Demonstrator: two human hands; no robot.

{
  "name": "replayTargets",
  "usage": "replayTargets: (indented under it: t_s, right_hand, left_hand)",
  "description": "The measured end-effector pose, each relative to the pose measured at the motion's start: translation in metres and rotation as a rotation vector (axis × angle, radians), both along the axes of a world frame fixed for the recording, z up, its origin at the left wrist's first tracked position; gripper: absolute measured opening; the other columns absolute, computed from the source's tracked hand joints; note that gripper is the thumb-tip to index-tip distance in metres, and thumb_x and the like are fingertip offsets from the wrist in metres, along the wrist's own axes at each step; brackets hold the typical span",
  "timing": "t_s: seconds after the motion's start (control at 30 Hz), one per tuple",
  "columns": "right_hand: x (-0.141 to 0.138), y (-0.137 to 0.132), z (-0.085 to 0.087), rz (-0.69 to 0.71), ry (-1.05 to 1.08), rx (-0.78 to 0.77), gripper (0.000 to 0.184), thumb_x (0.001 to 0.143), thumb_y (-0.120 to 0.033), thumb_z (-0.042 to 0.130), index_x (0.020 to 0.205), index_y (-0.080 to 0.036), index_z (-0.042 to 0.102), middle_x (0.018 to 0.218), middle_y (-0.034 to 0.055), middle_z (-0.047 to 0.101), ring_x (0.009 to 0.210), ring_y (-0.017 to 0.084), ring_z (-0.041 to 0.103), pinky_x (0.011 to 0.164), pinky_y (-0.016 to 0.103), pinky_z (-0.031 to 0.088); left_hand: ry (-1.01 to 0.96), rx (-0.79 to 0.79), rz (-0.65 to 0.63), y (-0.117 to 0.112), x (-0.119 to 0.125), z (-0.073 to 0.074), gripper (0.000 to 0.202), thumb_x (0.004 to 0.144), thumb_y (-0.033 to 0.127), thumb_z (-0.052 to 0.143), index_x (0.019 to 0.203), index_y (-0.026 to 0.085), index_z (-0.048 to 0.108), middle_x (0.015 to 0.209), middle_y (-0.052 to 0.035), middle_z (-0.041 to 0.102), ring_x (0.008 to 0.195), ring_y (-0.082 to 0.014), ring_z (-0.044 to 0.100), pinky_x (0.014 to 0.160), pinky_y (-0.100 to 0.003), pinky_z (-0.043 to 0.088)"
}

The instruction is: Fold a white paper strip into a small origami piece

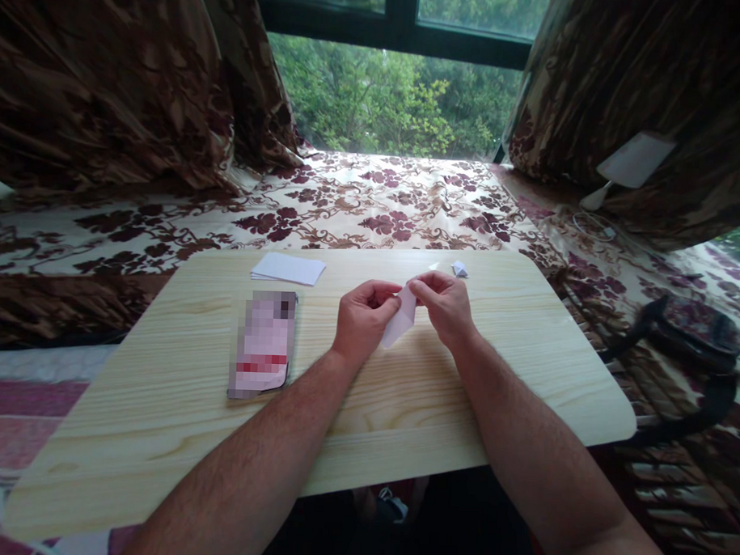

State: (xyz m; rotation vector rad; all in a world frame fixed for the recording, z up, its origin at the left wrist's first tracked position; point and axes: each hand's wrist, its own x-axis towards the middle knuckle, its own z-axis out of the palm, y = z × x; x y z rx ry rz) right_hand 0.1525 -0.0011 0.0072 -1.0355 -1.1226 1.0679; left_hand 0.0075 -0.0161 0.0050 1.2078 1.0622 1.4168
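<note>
Between my two hands, just above the wooden table [352, 439], is a small folded piece of white paper [401, 321]. My left hand [365, 314] pinches its left side between thumb and fingers. At its upper right corner, my right hand [445, 303] is closed with thumb and fingertips on the paper. The lower point of the paper hangs down between the wrists. Beyond my right hand lies a small folded white paper piece [459, 268]. A stack of white paper sheets [288, 268] rests at the back left.
A phone [263, 343], partly blurred out, lies on the left of the table. Behind the table runs a ledge covered in flowered cloth [390, 201]. A white lamp [635, 160] stands at the right, and a black bag [696, 337] sits beyond the table's right edge.
</note>
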Motion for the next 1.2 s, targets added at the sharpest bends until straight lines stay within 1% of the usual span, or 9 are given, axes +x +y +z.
replayTargets:
  t_s: [0.27, 0.47, 0.73, 0.93, 1.07, 1.2]
  right_hand:
    - [0.0001, -0.0002, 0.0007, 0.016, 0.017, -0.008, 0.02, 0.072, -0.036, 0.077, 0.073, -0.017, 0.072, 0.067, 0.0013, 0.068, 0.061, 0.014, 0.06, 0.059, 0.028, 0.053]
    - [0.0006, -0.0001, 0.0007, 0.016, 0.024, 0.003, 0.018, 0.072, -0.034, 0.077, 0.073, -0.017, 0.072, 0.067, 0.001, 0.068, 0.061, 0.013, 0.06, 0.059, 0.027, 0.052]
    - [-0.0001, -0.0009, 0.001, -0.019, 0.029, 0.027, 0.015, 0.072, -0.031, 0.077, 0.07, -0.018, 0.071, 0.064, -0.0007, 0.066, 0.058, 0.011, 0.056, 0.057, 0.025, 0.048]
    - [0.0008, 0.0, 0.0023, -0.05, 0.04, 0.037, 0.014, 0.071, -0.03, 0.076, 0.069, -0.018, 0.07, 0.063, -0.001, 0.064, 0.057, 0.012, 0.056, 0.057, 0.026, 0.05]
    - [0.0007, -0.0001, 0.0025, -0.066, 0.038, 0.036, 0.014, 0.07, -0.03, 0.075, 0.069, -0.018, 0.069, 0.063, -0.0013, 0.064, 0.057, 0.012, 0.056, 0.058, 0.027, 0.051]
    - [-0.0002, -0.0007, 0.0031, -0.082, 0.043, 0.05, 0.011, 0.07, -0.027, 0.073, 0.068, -0.018, 0.068, 0.061, -0.0019, 0.063, 0.056, 0.012, 0.055, 0.058, 0.027, 0.051]
  left_hand:
    - [-0.02, -0.008, -0.002, -0.0005, 0.0, 0.001, 0.02, 0.068, 0.027, 0.08, 0.085, 0.016, 0.077, 0.071, -0.0021, 0.072, 0.06, -0.0123, 0.061, 0.054, -0.022, 0.045]
    - [-0.019, -0.01, -0.005, -0.0001, -0.0001, -0.0003, 0.02, 0.068, 0.026, 0.08, 0.085, 0.016, 0.077, 0.07, -0.0017, 0.071, 0.059, -0.0115, 0.059, 0.054, -0.022, 0.044]
    - [-0.027, -0.024, -0.026, 0.0005, -0.0007, -0.0009, 0.019, 0.068, 0.024, 0.079, 0.086, 0.017, 0.077, 0.069, -0.0011, 0.07, 0.06, -0.0115, 0.059, 0.055, -0.021, 0.044]
    - [-0.017, -0.026, -0.048, 0.0006, -0.0013, -0.0019, 0.019, 0.069, 0.024, 0.078, 0.087, 0.016, 0.077, 0.07, -0.0012, 0.07, 0.061, -0.011, 0.058, 0.056, -0.021, 0.044]
    - [-0.008, -0.035, -0.044, 0.0001, -0.0007, -0.0003, 0.018, 0.069, 0.024, 0.078, 0.086, 0.016, 0.077, 0.068, -0.0004, 0.069, 0.059, -0.0104, 0.056, 0.054, -0.021, 0.043]
    - [-0.007, -0.031, -0.043, -0.0006, 0.0002, 0.0003, 0.017, 0.068, 0.024, 0.079, 0.084, 0.017, 0.077, 0.07, -0.0008, 0.07, 0.06, -0.0103, 0.057, 0.054, -0.02, 0.042]
